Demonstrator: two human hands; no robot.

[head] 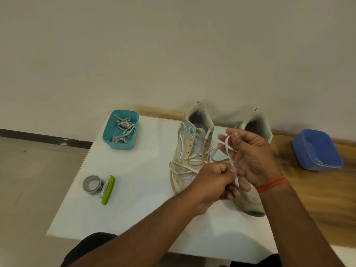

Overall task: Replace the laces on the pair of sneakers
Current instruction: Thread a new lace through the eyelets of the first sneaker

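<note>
Two worn white sneakers with teal trim stand on the white table (pixel 134 189), toes towards me. The left sneaker (pixel 189 151) has a flat white lace (pixel 230 157) threaded through only its lowest eyelets. My left hand (pixel 215 180) pinches that lace in front of the shoe's toe. My right hand (pixel 250 157) holds the same lace higher up between thumb and fingers, so a length runs from one hand to the other. The right sneaker (pixel 256 126) stands behind my right hand and is mostly hidden.
A teal tub (pixel 107 132) at the back left holds several coiled grey laces. A roll of silver tape (pixel 92 185) lies beside a green tool (pixel 108 190) near the table's left edge. A blue tub (pixel 317 149) sits on the wooden surface to the right.
</note>
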